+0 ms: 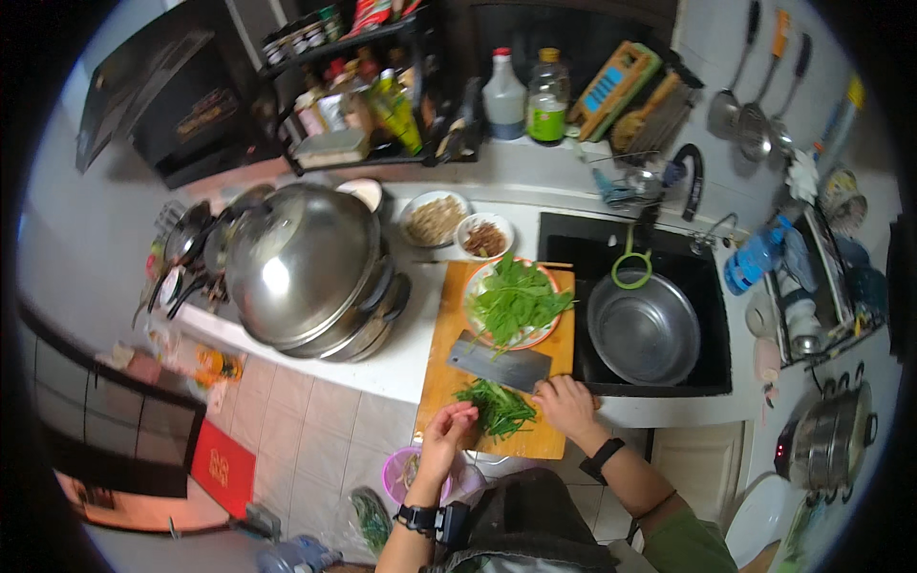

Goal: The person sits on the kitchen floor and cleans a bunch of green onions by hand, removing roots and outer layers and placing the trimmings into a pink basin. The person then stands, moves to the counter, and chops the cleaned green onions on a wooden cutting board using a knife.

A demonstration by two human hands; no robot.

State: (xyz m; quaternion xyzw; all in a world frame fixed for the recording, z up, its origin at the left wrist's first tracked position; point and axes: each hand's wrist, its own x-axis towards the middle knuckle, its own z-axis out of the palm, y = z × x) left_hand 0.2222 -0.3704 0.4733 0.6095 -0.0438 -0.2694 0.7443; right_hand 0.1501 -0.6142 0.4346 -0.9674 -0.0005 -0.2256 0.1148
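Note:
My right hand (569,407) grips the handle of a cleaver (500,362), whose broad blade lies across a wooden cutting board (440,344). A small pile of cut green leaves and stems (498,410) rests on the board just below the blade. At the pile's left side is my left hand (450,430), its fingers bent and thumb close to them; whether anything is between them cannot be made out. Whole leafy greens (512,297) are heaped on an orange-rimmed plate (473,331) at the board's far end.
A large steel steamer pot with domed lid (304,265) stands left of the board. A metal basin (643,326) sits in the black sink (562,236) at right. Behind are a plate of shredded food (435,220) and a small bowl (486,236). A pink bin (392,476) is below.

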